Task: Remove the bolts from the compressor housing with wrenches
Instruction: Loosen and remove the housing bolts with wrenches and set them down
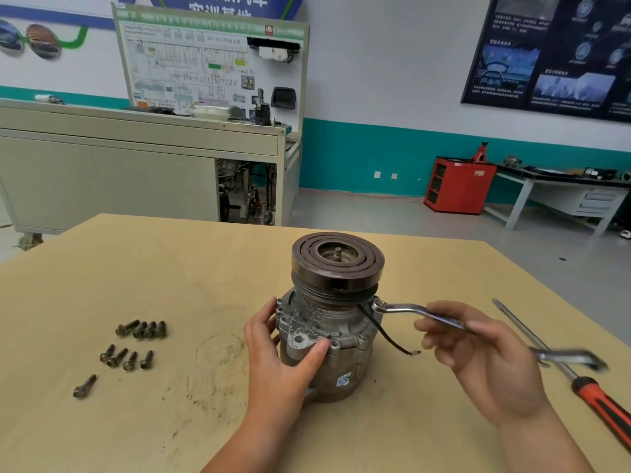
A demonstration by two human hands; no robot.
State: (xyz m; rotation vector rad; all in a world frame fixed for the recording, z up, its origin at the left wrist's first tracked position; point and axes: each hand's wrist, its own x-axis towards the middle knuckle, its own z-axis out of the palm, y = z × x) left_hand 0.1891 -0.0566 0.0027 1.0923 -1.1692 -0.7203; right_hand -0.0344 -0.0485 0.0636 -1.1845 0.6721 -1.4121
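While the grey cast-metal compressor housing [327, 339] stands upright near the front of the pale wooden tabletop [102, 268], it is steadied by the left grip [283, 356], which is clasped around its flank. The handle of a bright steel ring wrench [420, 310] is pinched in the right grip [478, 363], and its ring end is set on the housing's right flange, just under the dark grooved pulley [338, 261]. A second steel wrench [573, 358] and a red-handled screwdriver [597, 394] are left lying to the right. Well to the left, dark loose bolts [133, 346] are laid out, so most of the work is judged done. At least one fastening is judged to remain.
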